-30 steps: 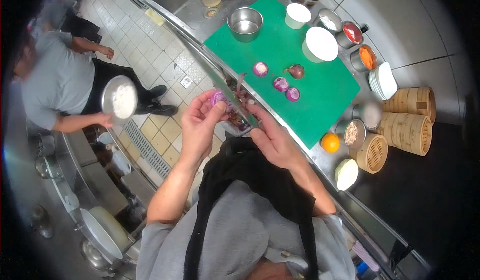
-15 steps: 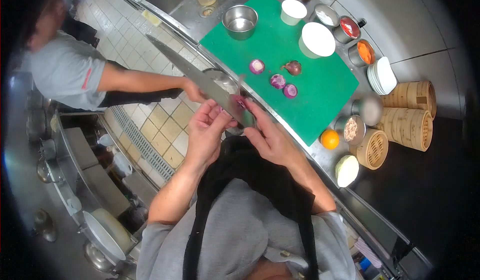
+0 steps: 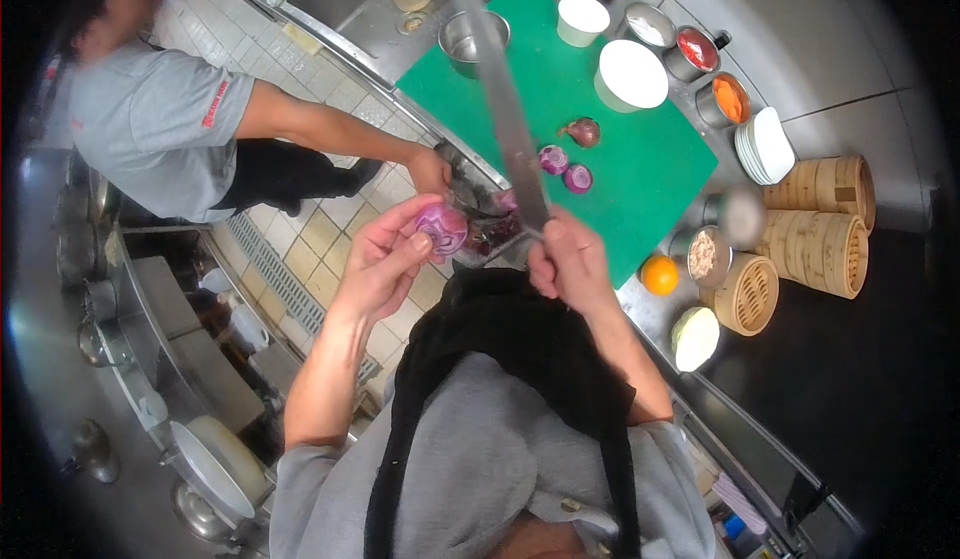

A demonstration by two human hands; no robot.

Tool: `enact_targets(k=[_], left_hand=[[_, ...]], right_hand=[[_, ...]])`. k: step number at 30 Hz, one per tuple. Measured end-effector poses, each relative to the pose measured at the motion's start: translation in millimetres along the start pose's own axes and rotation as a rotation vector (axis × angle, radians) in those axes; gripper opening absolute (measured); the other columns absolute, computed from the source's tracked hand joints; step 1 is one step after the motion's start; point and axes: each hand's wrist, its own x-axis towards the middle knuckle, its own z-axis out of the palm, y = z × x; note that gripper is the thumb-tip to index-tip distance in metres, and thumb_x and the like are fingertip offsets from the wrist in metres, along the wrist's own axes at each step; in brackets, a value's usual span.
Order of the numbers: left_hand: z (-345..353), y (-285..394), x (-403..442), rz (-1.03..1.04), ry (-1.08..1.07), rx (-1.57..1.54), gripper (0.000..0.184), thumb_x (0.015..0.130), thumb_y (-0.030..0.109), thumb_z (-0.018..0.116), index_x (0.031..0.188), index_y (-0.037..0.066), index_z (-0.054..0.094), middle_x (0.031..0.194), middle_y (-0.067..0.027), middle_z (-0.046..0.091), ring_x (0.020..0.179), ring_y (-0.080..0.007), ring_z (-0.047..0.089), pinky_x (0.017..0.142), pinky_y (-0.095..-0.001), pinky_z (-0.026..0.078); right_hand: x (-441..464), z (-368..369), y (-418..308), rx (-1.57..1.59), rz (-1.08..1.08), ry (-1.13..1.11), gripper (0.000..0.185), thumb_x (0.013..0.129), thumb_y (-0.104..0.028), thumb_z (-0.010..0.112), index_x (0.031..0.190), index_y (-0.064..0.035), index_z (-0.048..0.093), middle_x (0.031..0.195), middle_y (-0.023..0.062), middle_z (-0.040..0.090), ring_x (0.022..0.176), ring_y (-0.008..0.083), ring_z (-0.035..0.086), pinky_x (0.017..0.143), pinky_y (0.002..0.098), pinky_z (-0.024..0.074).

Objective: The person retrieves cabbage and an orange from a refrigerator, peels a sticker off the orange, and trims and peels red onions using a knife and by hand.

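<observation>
In my left hand (image 3: 385,259) is a peeled purple onion (image 3: 442,229), pinched between thumb and fingers. My right hand (image 3: 572,264) grips a long knife (image 3: 510,119) by its handle, the blurred blade pointing up and away over the green board (image 3: 640,189). Below and between my hands a container of onion skins (image 3: 492,234) is partly visible. Two peeled onion pieces (image 3: 553,159) (image 3: 577,178) and an onion with brown-purple skin (image 3: 582,132) lie on the board. A co-worker's hand (image 3: 430,171) reaches in beside the container, holding something dark that I cannot make out.
A metal bowl (image 3: 474,41) and white bowls (image 3: 632,76) stand on the board's far side. Along the wall are ingredient tins (image 3: 723,100), stacked white dishes (image 3: 764,146) and bamboo steamers (image 3: 815,254). An orange (image 3: 659,275) and a cabbage piece (image 3: 695,339) sit near the counter edge.
The knife has swung away from the onion and over the board. My left hand has moved left with the onion. One onion piece has left the board. The co-worker's arm has come closer.
</observation>
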Motion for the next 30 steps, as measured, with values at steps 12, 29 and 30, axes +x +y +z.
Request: enact_targets(k=[12, 29, 30], left_hand=[[22, -12, 15, 0.1, 0.268, 0.351, 0.039, 0.096, 0.002, 0.063, 0.133, -0.005, 0.052, 0.12, -0.0109, 0.065, 0.107, -0.013, 0.062, 0.092, -0.0267, 0.051], [38, -21, 8, 0.245, 0.298, 0.407, 0.035, 0.091, -0.005, 0.063, 0.126, -0.008, 0.055, 0.114, -0.01, 0.068, 0.102, -0.0119, 0.065, 0.088, -0.0244, 0.051], [38, -24, 6, 0.245, 0.298, 0.406, 0.035, 0.091, -0.005, 0.063, 0.126, -0.008, 0.055, 0.114, -0.01, 0.068, 0.102, -0.0119, 0.065, 0.088, -0.0244, 0.051]], right_hand=[[9, 18, -6, -0.742, -0.215, -0.091, 0.057, 0.1, -0.022, 0.055, 0.148, -0.0016, 0.033, 0.086, 0.0193, 0.066, 0.077, 0.0379, 0.067, 0.068, 0.0416, 0.0502], [15, 24, 3, -0.803, -0.211, -0.076, 0.06, 0.099, -0.024, 0.058, 0.148, -0.0016, 0.034, 0.078, 0.0201, 0.065, 0.07, 0.0399, 0.066, 0.061, 0.0445, 0.0487], [16, 22, 10, -0.805, -0.267, -0.062, 0.06, 0.098, -0.023, 0.059, 0.148, -0.0015, 0.034, 0.081, 0.0201, 0.066, 0.071, 0.04, 0.066, 0.062, 0.0447, 0.0495]])
